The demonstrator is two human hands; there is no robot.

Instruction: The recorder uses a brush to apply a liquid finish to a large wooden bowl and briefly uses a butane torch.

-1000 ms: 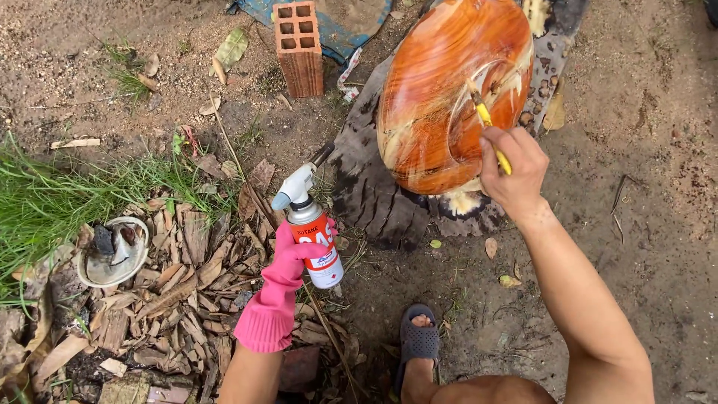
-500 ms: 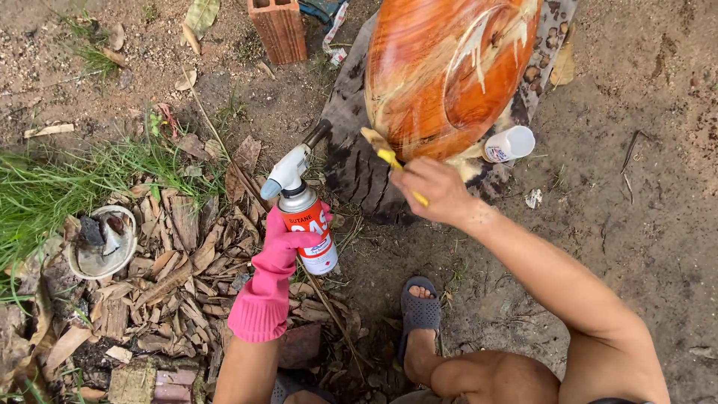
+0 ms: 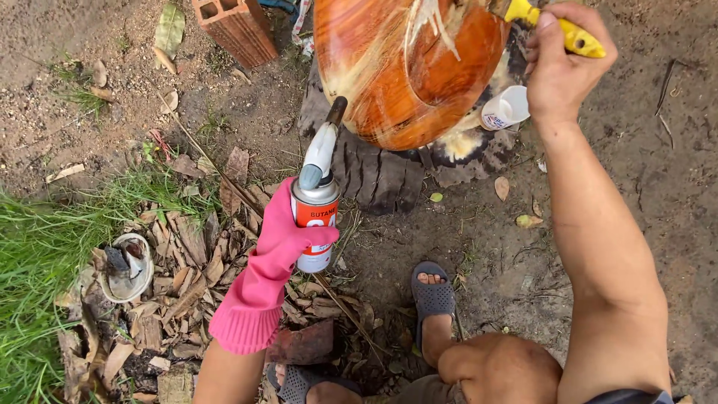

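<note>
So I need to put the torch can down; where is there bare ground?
Bare dirt lies right of the right hand and arm, and upper left between the brick and grass. Left of the left hand, bark scraps crowd the ground.

We see bare dirt ground (image 3: 673, 187) carrying an old tyre (image 3: 374, 176), a red hollow brick (image 3: 235, 28), dry leaves and wood scraps (image 3: 187, 262), a grass patch (image 3: 30, 247), and a broken bowl (image 3: 126, 265).

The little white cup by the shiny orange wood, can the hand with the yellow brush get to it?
Probably yes. The right hand is just above and beside the white cup, with nothing between them. But its fingers are wrapped around the yellow brush handle, so it would need to free them first.
</note>
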